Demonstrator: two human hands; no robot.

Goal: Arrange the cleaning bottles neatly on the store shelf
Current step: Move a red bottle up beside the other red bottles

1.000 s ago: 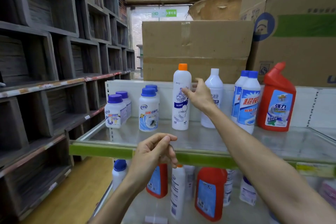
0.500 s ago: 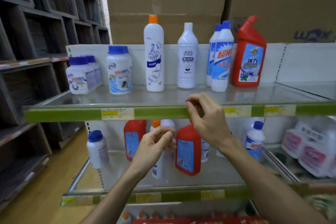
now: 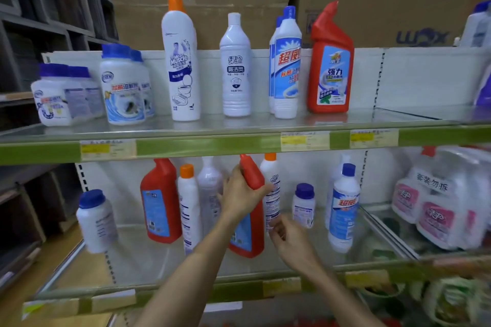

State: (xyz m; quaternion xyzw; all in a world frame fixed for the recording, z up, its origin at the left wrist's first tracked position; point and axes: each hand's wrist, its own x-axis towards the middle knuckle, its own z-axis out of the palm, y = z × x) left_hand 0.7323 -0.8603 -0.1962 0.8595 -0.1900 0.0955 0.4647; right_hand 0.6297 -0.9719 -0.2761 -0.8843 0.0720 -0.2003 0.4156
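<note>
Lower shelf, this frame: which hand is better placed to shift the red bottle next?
Left. The left hand already wraps the red bottle at its neck; the right hand is lower, fingers at the white orange-capped bottle beside it.

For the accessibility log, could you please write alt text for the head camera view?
On the lower shelf, a person's left hand grips the neck of a red bottle while the right hand touches a white bottle beside it. The upper shelf holds a tidy row of white, blue-capped and red cleaning bottles.
</note>
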